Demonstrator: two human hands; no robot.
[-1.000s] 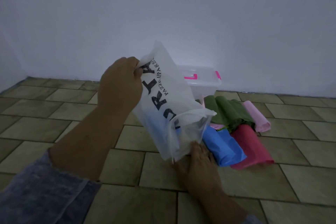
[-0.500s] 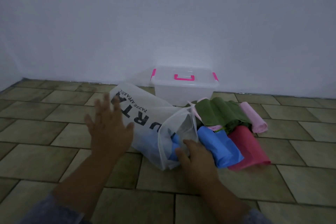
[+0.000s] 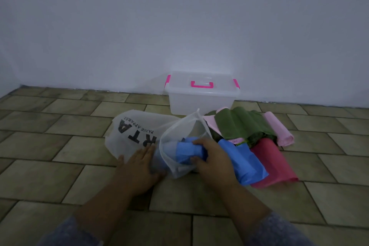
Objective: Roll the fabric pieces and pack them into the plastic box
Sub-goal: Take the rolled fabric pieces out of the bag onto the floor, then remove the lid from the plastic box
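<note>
Head view: both hands at a white bag on tiled floor, fabric pile and shut box behind.

L hand (image 3: 138, 163) is laid flat on the translucent bag (image 3: 139, 136) (black print, lying on its side), fingers spread, nothing gripped. R hand (image 3: 212, 158) is seen at the bag mouth, fingers curled closed round a blue fabric piece (image 3: 186, 153) that sits half in the opening. A 2nd blue roll (image 3: 244, 161) is noted just beside the R hand, touching a red/magenta piece (image 3: 272, 163) on its far side. Green fabric (image 3: 240, 124) is draped over pink pieces behind these; a pink roll (image 3: 278, 129) lies at the pile's R edge. Clear plastic box (image 3: 201, 100), pink handle and clips, lid on, is placed vs. the wall, just behind bag and pile. Floor (image 3: 60, 146): olive tiles. Blue-grey sleeves visible at frame bottom.
</note>
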